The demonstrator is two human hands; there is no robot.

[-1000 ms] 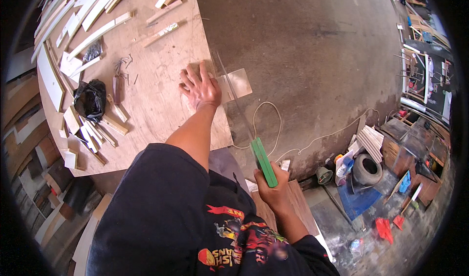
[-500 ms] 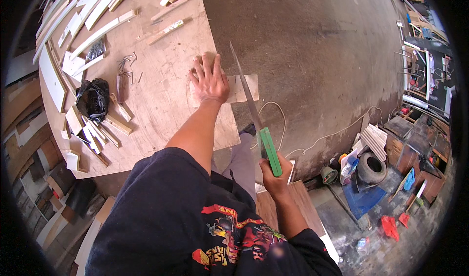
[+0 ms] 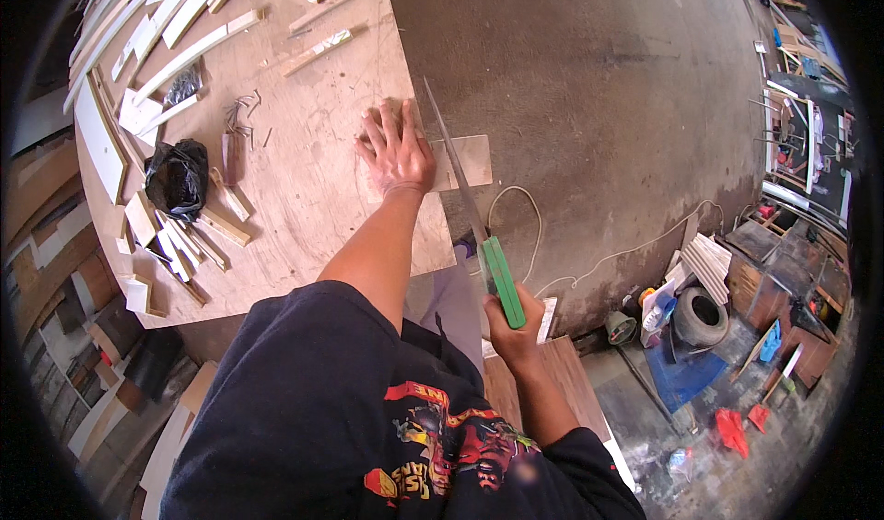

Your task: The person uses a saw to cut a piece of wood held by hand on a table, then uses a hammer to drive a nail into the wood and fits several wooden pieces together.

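My left hand (image 3: 396, 156) lies spread on a small light board (image 3: 465, 161) that sticks out past the right edge of the plywood top (image 3: 304, 225). The blade of a handsaw (image 3: 453, 152) crosses this board just right of my fingertips, angled toward the far left. My right hand (image 3: 511, 331) is wrapped round the saw's green handle (image 3: 504, 281), low and right of the board. Loose nails (image 3: 244, 120), a wooden-handled tool (image 3: 230, 156) and a black plastic bag (image 3: 175, 184) lie to the left on the plywood.
White and raw wood offcuts (image 3: 198, 32) crowd the plywood's left side. Right of it is concrete floor (image 3: 599, 106) with a looped cord (image 3: 529, 207). Farther right lie a tire (image 3: 702, 317), a blue sheet (image 3: 681, 373), red scraps (image 3: 732, 433) and wood strips (image 3: 700, 267). More boards (image 3: 74, 317) fill the far left.
My right hand and the saw have moved a little forward along the blade's line. My left hand stays on the board. The view has shifted slightly.
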